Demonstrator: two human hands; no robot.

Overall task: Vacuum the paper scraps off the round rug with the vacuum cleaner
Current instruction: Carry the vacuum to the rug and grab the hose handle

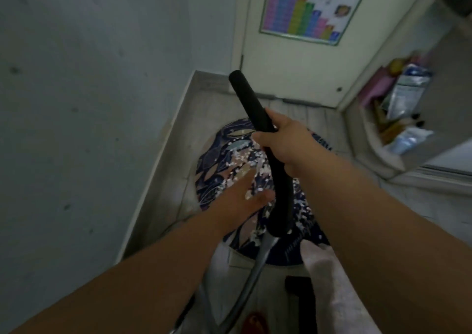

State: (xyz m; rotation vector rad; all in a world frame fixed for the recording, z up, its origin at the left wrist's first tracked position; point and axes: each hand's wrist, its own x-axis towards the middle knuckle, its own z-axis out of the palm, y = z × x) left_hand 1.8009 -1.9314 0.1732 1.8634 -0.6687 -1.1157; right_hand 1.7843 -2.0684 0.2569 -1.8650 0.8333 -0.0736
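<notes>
- Gripping the black, curved plastic vacuum tube point(247, 98) about halfway along, your right hand point(283, 142) had its fingers wrapped firmly round it, above the far half of the round, dark-blue, leaf-patterned rug point(212, 160).
- Your left hand point(242, 193) was spread with straight fingers and held nothing, low over the rug's middle. Blur hid whether it touched the pile.
- The tube's long axis ran from the rug's near edge up and away past its far edge. Its far tip stood lifted well clear of the rug and pointed away from you, not down at the mess.
- The white paper scraps point(242, 158) lay in a loose band across the rug's middle, below your right-hand grip and to its left. Your left hand was the nearer one to them.
- I judged that the raised tip, if that was the suction end, had to swing down and back towards you to meet the scraps.
- You had one rug, one tube and two hands. One grey flexible hose point(255, 269) left the tube's lower end at the rug's near edge. The scraps were too many and too blurred to count.
</notes>
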